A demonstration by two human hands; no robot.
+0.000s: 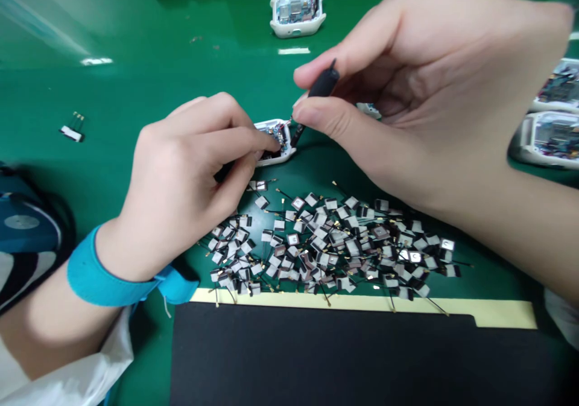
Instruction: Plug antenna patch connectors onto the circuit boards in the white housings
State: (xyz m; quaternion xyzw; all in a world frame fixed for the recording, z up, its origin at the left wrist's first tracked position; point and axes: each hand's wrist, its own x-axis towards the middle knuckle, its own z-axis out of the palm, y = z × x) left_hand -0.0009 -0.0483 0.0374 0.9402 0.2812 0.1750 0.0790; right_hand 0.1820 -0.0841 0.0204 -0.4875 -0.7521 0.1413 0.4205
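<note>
A white watch case (289, 152) with an exposed circuit board lies on the green mat, held by my left hand (194, 158). My left index fingertip presses on the board and the thumb is at the near side. Something black shows under the left palm, mostly hidden. My right hand (389, 86) pinches a short black pen-like tool (324, 84) between thumb and fingers. Its lower end comes down at the right edge of the case. Just below lies a heap of small square antenna modules (321, 237) with thin leads.
Another open watch case (297, 12) stands at the back. More watch cases (558, 139) sit at the right edge, partly behind my right wrist. A small white-and-black part (71, 133) lies at left. A black sheet (353, 358) with a yellow strip (506, 314) is in front.
</note>
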